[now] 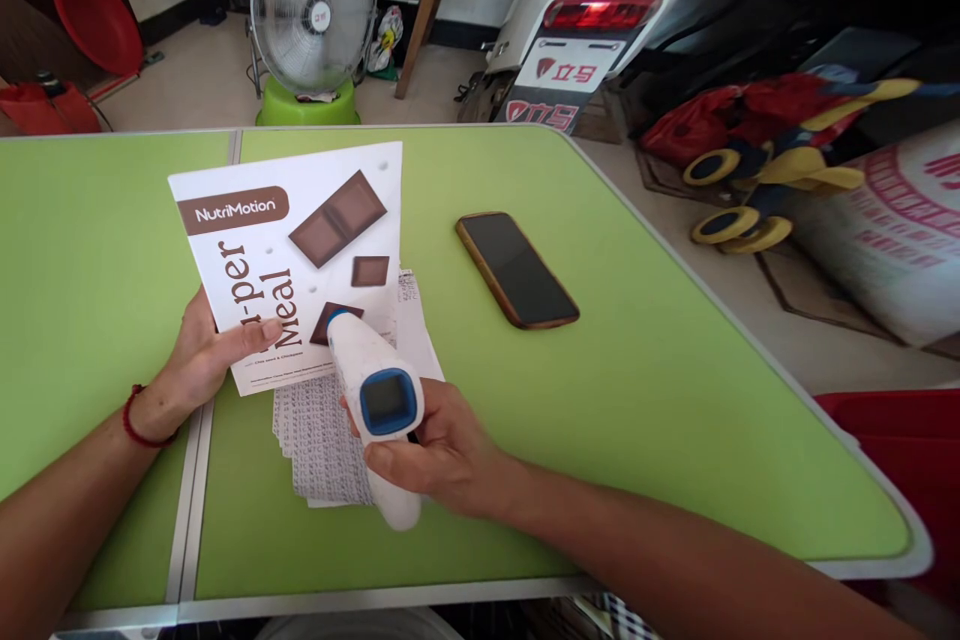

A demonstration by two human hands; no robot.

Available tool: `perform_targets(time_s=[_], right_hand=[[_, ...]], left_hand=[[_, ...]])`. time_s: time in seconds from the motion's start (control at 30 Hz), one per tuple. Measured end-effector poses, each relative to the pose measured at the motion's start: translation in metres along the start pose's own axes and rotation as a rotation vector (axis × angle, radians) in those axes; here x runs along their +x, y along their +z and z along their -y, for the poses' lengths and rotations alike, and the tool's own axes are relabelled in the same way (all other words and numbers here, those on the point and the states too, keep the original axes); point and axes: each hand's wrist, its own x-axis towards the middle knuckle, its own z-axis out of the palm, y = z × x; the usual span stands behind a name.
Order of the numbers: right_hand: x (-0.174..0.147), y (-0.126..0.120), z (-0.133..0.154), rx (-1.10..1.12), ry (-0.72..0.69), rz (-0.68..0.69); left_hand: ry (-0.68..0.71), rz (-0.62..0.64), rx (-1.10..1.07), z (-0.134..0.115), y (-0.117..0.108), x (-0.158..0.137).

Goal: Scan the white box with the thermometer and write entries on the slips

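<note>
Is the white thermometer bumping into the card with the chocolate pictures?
Cannot tell. In the head view, the thermometer's blue tip overlaps the lower part of the card, but neither contact nor a gap shows plainly.

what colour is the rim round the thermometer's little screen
The rim is blue, around the dark screen; it shows best in the head view.

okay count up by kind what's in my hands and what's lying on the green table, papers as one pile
Thermometer, in the right hand: 1
NutriMotion card, in the left hand: 1
Phone, on the table: 1
Paper pile, on the table: 1
Total: 4
</note>
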Motion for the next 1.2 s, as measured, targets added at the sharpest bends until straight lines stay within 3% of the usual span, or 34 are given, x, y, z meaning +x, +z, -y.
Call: perform_targets(time_s=[0.53, 0.67, 0.77, 0.9, 1.07, 1.2], right_hand=[[0.002, 0.0, -0.003, 0.052, -0.004, 0.003], [0.003, -0.001, 0.001, -0.001, -0.022, 0.002], [0.003, -0.005, 0.004, -0.13, -0.05, -0.047], [0.004, -0.019, 0.007, -0.458, -0.148, -0.16], [0.01, -0.046, 0.007, -0.872, -0.315, -0.236], [0.017, -0.066, 0.004, -1.113, -0.212, -0.275]], left_hand=[[-0.013, -0.01, -0.035, -0.004, 0.004, -0.002], [0.017, -0.069, -0.045, -0.004, 0.005, -0.003], [0.045, -0.098, -0.04, -0.002, 0.003, -0.003], [0.144, -0.14, -0.016, 0.001, -0.001, -0.002], [0.297, -0.291, 0.04, 0.003, -0.005, 0.006], [0.343, -0.41, 0.048, 0.001, -0.008, 0.014]])
